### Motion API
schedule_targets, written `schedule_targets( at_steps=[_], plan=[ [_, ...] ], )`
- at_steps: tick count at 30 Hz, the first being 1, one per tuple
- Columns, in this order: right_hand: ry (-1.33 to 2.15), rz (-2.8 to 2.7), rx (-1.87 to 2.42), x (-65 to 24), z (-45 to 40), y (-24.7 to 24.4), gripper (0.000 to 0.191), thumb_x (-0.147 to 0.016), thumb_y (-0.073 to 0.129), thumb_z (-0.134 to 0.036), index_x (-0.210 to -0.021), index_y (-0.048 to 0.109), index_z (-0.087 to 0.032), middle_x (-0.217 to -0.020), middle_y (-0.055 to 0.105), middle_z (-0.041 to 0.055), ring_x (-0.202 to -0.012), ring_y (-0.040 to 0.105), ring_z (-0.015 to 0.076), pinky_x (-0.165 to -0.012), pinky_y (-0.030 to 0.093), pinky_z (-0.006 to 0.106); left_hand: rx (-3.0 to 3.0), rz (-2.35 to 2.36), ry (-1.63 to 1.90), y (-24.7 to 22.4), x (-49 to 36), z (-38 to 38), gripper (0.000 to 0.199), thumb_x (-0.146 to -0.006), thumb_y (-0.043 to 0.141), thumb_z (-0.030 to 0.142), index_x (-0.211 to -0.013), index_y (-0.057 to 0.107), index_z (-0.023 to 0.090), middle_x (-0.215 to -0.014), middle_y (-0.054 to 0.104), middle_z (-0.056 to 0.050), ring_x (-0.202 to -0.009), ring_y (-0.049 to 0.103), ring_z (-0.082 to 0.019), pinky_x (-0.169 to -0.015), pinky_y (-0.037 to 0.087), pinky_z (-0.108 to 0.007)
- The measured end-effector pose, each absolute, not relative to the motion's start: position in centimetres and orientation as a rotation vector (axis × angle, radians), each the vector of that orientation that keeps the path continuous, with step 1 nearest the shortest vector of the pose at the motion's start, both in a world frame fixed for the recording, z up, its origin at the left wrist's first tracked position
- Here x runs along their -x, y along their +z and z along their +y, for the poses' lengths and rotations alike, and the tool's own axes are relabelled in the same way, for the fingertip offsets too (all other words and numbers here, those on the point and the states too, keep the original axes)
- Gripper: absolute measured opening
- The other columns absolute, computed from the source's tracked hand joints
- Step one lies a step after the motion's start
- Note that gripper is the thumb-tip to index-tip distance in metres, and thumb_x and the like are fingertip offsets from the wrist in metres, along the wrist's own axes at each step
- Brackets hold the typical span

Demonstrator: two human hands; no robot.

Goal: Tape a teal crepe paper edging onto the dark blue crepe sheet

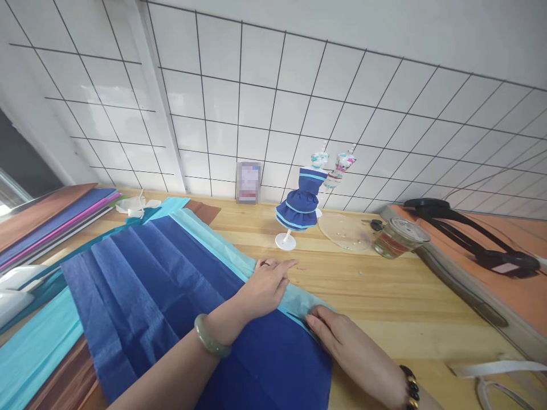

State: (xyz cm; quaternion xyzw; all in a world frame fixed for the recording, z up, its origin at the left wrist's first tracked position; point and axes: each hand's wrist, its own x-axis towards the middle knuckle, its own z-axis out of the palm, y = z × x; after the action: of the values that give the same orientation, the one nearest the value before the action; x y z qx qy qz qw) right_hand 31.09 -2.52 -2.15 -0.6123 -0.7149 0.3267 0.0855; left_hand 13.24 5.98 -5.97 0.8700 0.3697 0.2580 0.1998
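A large dark blue sheet, creased and looking like crepe paper, lies across the table in front of me. Along its far edge runs a light blue sheet of similar material. My left hand rests on that light blue edge, index finger stretched out and the other fingers bent. To the right, my right hand pinches the light blue sheet near its right end, thumb and fingers together. A narrow dark gap or shadow shows between the two sheets beside these fingertips.
Behind the sheets stands a small dress form in a blue ruffled dress, with other small forms behind. Farther right are a clear round plate, black scissors and a glass jar. Coloured sheets lie stacked left.
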Motion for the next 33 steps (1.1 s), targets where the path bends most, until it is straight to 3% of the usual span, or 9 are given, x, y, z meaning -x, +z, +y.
schedule_targets(
  at_steps=[33],
  plan=[
    [0.918,-2.078,1.837,-30.76,-2.63,-2.68,0.039,-0.094,0.029,-0.044,-0.081,0.058,-0.022,-0.077,0.067,0.0042,-0.073,0.061,0.0197,-0.066,0.04,0.026,-2.27,1.03,0.758,-5.81,-13.28,6.15,0.044,-0.082,0.045,0.009,-0.124,0.046,0.023,-0.091,0.063,-0.001,-0.095,0.052,-0.019,-0.088,0.036,-0.037]
  ],
)
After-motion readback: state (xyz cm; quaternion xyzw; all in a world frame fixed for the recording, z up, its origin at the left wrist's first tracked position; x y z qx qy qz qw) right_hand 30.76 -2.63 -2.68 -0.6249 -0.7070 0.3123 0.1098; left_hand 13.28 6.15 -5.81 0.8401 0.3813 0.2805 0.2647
